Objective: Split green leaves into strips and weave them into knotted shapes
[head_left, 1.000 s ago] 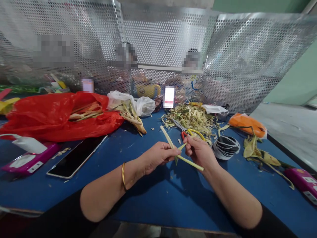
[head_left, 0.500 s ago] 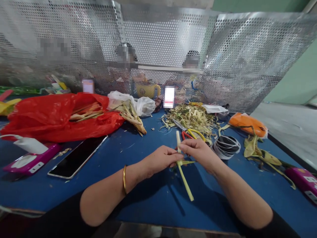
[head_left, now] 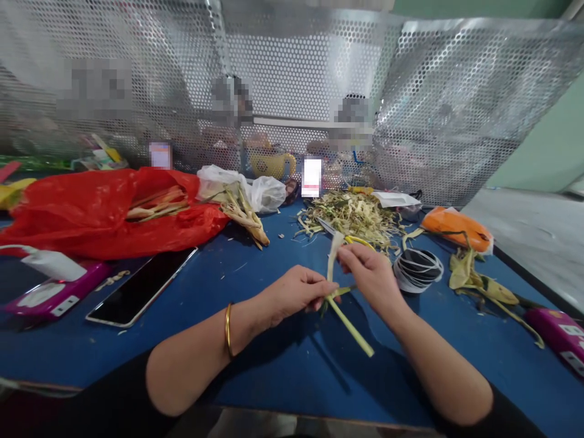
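Pinched between thumb and fingers of my left hand [head_left: 303, 292] are pale green plant strips [head_left: 351, 328], which cross at the fingertips. One long piece slants down toward me, and a short end points right. My right hand [head_left: 367, 271] is closed at the upper, whitish part of the strip, above and right of the left fingertips. A gold bracelet [head_left: 229, 331] circles my left wrist. Just beyond the hands lie scissors [head_left: 327, 226] with yellow showing on the handle, partly hidden by my right hand and the strip.
A heap of shredded plant pieces [head_left: 353, 213] lies beyond the scissors. To the right are a wound white-and-black coil [head_left: 417, 271], an orange bag [head_left: 458, 228] and dried leaves [head_left: 483, 283]. A red bag [head_left: 91, 210] and phone [head_left: 143, 289] lie left; perforated metal [head_left: 292, 67] stands behind.
My right hand has shifted slightly right, away from my left fingertips, and the strip's upper end now bends. The lower end has swung right and up. My left hand has barely moved.
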